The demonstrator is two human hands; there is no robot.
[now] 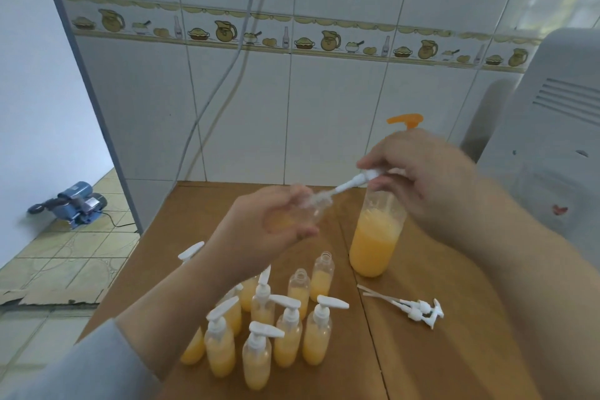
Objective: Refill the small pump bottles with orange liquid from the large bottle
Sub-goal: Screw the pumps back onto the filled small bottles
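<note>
Left hand (276, 221) holds a small bottle (306, 216) tilted above the worktop (454, 351), fingers wrapped round it. Right hand (422, 178) pinches a white pump head (360, 179), its tube at the bottle neck; can't tell if it's in or out. Large bottle (376, 237) stands just behind, roughly half full.

Risks: tilted bottle spills; wet tube drips; left forearm clips the cluster below it.

Count: about eight capped bottles (285, 331), two uncapped (311, 282), two loose pumps (418, 310).
</note>
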